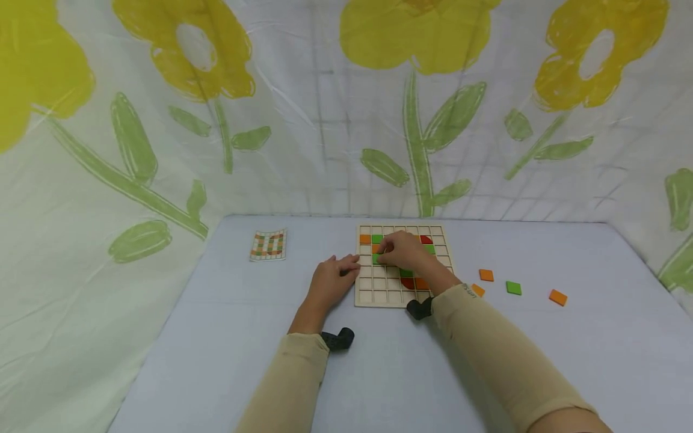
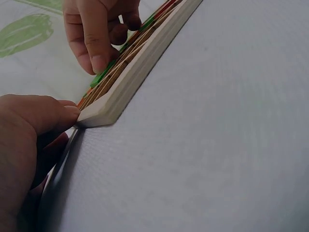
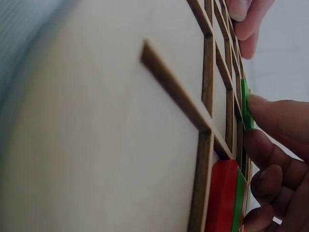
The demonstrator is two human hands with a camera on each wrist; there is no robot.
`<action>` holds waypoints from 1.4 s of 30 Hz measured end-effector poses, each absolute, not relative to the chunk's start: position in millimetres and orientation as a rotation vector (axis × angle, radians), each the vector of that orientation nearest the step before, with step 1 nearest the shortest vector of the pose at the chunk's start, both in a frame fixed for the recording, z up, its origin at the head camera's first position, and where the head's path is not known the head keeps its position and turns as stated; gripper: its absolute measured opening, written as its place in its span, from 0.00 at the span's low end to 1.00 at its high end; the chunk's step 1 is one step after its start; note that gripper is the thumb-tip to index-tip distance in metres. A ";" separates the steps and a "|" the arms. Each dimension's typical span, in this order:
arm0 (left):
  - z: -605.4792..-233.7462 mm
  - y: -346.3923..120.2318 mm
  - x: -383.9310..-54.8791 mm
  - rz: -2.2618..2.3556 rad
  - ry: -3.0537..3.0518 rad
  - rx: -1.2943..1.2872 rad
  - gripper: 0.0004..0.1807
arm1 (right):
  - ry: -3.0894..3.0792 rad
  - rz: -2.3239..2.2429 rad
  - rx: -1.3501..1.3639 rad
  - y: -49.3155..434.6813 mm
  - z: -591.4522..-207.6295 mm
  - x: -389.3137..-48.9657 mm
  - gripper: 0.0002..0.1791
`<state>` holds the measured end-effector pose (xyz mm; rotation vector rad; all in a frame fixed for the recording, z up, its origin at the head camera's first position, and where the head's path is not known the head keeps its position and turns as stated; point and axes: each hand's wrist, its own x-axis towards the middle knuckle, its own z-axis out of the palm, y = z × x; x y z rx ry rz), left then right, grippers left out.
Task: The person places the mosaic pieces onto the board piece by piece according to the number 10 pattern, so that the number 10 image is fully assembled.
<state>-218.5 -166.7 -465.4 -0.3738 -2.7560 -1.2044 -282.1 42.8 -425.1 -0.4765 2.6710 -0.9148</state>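
A wooden grid board [image 1: 365, 296] lies flat on the table, with orange, green and red tiles in some of its squares. Over its left part, my right hand [image 1: 403, 249] pinches a green square tile [image 3: 246, 104] between thumb and fingers, at the level of the grid's ridges. Whether the tile sits fully inside a square cannot be told. My left hand [image 1: 331, 279] touches the board's left edge with its fingertips, its fingers loosely extended. Part of the board's middle and right side is hidden under the right hand and forearm.
Right of the board lie loose tiles: an orange one [image 1: 486, 275], a green one [image 1: 514, 287], another orange one [image 1: 558, 297] and one partly behind the right sleeve. A small printed pattern card [image 1: 268, 245] lies at the back left. A flower-painted curtain [image 1: 281, 120] hangs behind the table.
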 end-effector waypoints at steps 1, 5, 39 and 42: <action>-465.2 -166.5 -218.2 -1.210 -2.755 -0.373 0.11 | 2.668 -0.916 -0.475 42.6 -425.0 -281.5 0.06; -464.0 -165.9 -217.5 -1.216 -2.752 -0.374 0.11 | 2.659 -0.927 -0.466 42.0 -424.3 -279.3 0.06; -464.2 -165.9 -215.7 -1.168 -2.802 -0.300 0.12 | 2.698 -1.158 -0.013 203.4 -416.0 -218.5 0.28; -463.9 -165.1 -215.4 -1.173 -2.802 -0.287 0.12 | 2.739 -1.108 -0.013 216.3 -420.8 -216.5 0.29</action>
